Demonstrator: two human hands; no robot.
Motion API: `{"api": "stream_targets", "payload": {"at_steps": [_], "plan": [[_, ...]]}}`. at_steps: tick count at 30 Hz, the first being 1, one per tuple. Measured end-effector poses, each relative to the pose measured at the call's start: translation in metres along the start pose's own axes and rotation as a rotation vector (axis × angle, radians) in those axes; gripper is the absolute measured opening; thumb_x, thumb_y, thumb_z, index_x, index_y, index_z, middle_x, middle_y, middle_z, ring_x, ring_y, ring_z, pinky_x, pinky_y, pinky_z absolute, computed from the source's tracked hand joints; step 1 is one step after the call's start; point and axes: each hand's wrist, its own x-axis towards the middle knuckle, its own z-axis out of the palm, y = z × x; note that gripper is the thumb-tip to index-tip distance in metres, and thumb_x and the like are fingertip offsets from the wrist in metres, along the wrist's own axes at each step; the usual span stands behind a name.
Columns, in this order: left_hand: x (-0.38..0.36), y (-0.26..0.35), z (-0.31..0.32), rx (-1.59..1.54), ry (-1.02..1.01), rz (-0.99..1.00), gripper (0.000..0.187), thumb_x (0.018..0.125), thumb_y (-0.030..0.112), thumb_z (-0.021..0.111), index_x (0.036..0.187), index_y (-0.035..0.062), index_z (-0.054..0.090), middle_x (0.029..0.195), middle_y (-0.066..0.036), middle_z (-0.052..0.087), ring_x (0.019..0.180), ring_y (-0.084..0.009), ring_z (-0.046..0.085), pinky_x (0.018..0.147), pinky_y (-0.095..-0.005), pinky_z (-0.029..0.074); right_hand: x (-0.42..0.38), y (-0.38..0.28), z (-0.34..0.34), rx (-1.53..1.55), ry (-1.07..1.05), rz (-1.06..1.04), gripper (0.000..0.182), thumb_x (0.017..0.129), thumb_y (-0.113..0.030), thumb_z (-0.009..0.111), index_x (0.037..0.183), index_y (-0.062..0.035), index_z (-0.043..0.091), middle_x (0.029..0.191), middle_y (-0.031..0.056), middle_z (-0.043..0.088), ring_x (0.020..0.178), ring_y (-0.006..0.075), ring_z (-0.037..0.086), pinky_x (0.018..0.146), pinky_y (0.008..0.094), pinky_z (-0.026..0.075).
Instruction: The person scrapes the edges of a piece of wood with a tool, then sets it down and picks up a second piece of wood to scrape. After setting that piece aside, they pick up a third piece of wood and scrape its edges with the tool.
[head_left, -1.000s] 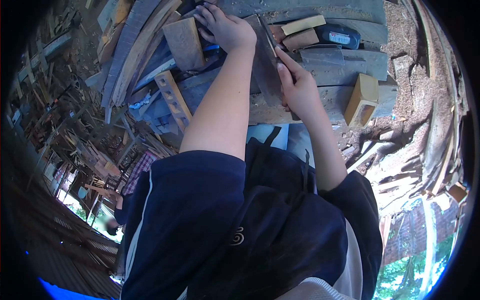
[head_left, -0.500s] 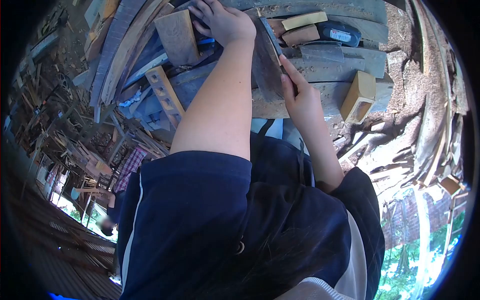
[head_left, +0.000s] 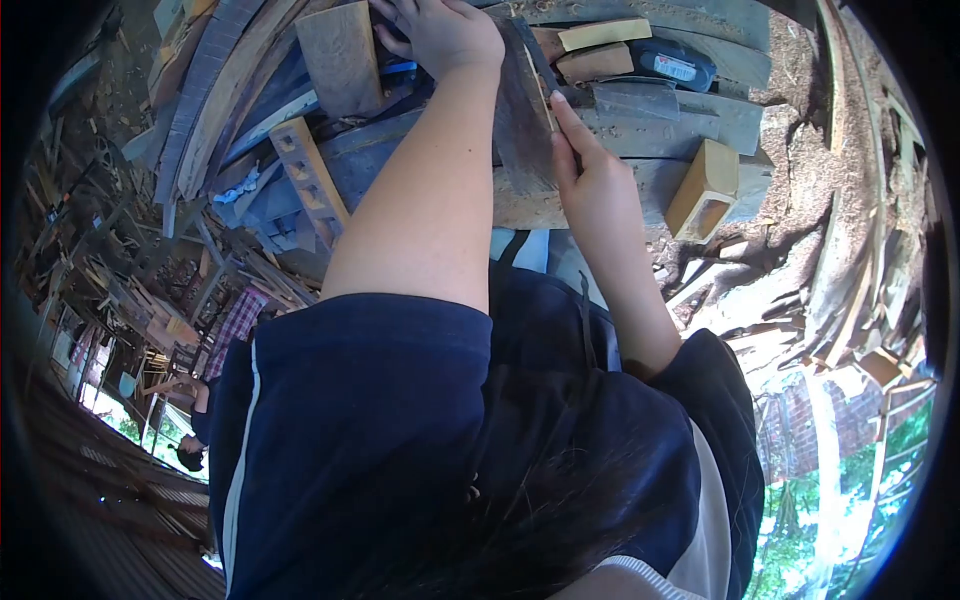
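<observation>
At the top edge of the view, my left hand (head_left: 450, 38) lies palm down beside a dark wooden board (head_left: 520, 130), its fingers apart and partly cut off by the frame. My right hand (head_left: 597, 175) is at the board's right side, with index finger and thumb on a thin strip with a pale edge (head_left: 538, 75). That strip runs lengthwise along the board; I cannot tell what kind of thing it is. Left of my left hand stands a brown wood block (head_left: 340, 58). Two small wood pieces (head_left: 598, 62) and a dark bottle-like object with a white label (head_left: 675, 66) lie right of the strip.
A hollow wooden block (head_left: 703, 190) sits at the right of the plank worktop (head_left: 650, 130). A strip of wood with square holes (head_left: 308, 180) leans at the left, near long stacked planks (head_left: 225, 90). Scrap wood covers the ground at right. Another person (head_left: 195, 430) is far left.
The view has shifted so that the bench things appear slightly farther left. Both hands have edged a little upward in the frame, with much the same finger poses.
</observation>
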Motion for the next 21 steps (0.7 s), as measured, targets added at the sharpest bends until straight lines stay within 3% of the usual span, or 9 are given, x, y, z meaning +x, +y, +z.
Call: {"api": "stream_targets", "payload": {"at_steps": [1,5,7,8,10,11,13,17,21], "plan": [[0.000,0.000,0.001,0.012,0.007,0.001,0.062,0.109,0.017,0.036,0.165,0.0061,0.012,0.174,-0.009,0.005,0.160,-0.0264,0.003,0.128,-0.0479,0.007,0.000,0.005,0.004,-0.136,0.071,-0.094,0.042,0.102,-0.023,0.060,0.145,-0.0252,0.060,0.072,0.0210,0.067,0.067,0.0365,0.070,0.064,0.0423,0.056],[-0.001,0.002,0.000,0.054,0.002,-0.015,0.061,0.110,0.017,0.035,0.165,0.0066,0.012,0.174,-0.009,0.006,0.160,-0.0268,0.004,0.128,-0.0479,0.008,0.004,0.010,0.006,-0.117,0.073,-0.122,0.043,0.103,-0.022,0.058,0.146,-0.0231,0.059,0.067,0.0199,0.064,0.068,0.0365,0.070,0.063,0.0419,0.056],[-0.001,0.002,0.000,0.038,0.010,-0.013,0.061,0.109,0.016,0.036,0.165,0.0069,0.012,0.174,-0.009,0.006,0.160,-0.0270,0.005,0.127,-0.0481,0.008,0.005,0.006,0.002,0.318,-0.140,0.146,0.041,0.103,-0.024,0.058,0.144,-0.0222,0.060,0.070,0.0199,0.066,0.069,0.0380,0.069,0.065,0.0431,0.057],[-0.001,0.002,0.000,0.026,0.018,-0.009,0.062,0.109,0.016,0.037,0.165,0.0071,0.013,0.174,-0.009,0.006,0.160,-0.0272,0.005,0.127,-0.0483,0.008,0.011,-0.001,-0.002,0.315,-0.141,0.145,0.041,0.103,-0.024,0.058,0.144,-0.0222,0.060,0.070,0.0199,0.066,0.069,0.0380,0.069,0.065,0.0431,0.057],[-0.002,0.001,0.000,0.015,0.027,-0.004,0.063,0.108,0.015,0.038,0.165,0.0074,0.013,0.174,-0.009,0.006,0.160,-0.0273,0.006,0.127,-0.0486,0.008,0.030,-0.014,-0.011,0.640,-0.262,0.310,0.038,0.102,-0.024,0.058,0.139,-0.0178,0.065,0.083,0.0240,0.071,0.077,0.0405,0.071,0.071,0.0443,0.058],[-0.003,0.001,0.000,0.009,0.033,-0.001,0.064,0.108,0.015,0.039,0.165,0.0076,0.012,0.174,-0.009,0.006,0.160,-0.0274,0.006,0.127,-0.0488,0.008,0.030,-0.017,-0.012,0.641,-0.259,0.311,0.038,0.102,-0.024,0.058,0.139,-0.0178,0.065,0.083,0.0240,0.071,0.077,0.0405,0.071,0.071,0.0443,0.058],[0.001,0.002,0.001,0.012,0.052,0.016,0.065,0.107,0.014,0.040,0.165,0.0076,0.012,0.174,-0.009,0.006,0.160,-0.0274,0.005,0.127,-0.0489,0.008,0.042,-0.021,-0.011,0.229,-0.060,0.011,0.036,0.102,-0.024,0.060,0.136,-0.0154,0.067,0.091,0.0265,0.072,0.085,0.0423,0.072,0.077,0.0445,0.057],[-0.002,0.001,0.000,0.035,0.023,0.001,0.065,0.107,0.013,0.040,0.165,0.0075,0.011,0.174,-0.010,0.005,0.160,-0.0272,0.004,0.127,-0.0485,0.008,0.046,-0.013,-0.015,0.198,-0.030,-0.073,0.037,0.102,-0.024,0.060,0.138,-0.0162,0.065,0.095,0.0274,0.072,0.092,0.0438,0.071,0.080,0.0464,0.056],[-0.001,0.004,-0.006,0.013,-0.026,-0.012,0.064,0.108,0.014,0.039,0.165,0.0065,0.011,0.174,-0.011,0.004,0.160,-0.0278,0.003,0.127,-0.0483,0.007,0.010,-0.003,-0.013,0.147,-0.004,-0.029,0.038,0.101,-0.023,0.061,0.139,-0.0179,0.064,0.089,0.0261,0.071,0.084,0.0419,0.072,0.073,0.0455,0.056]]}}
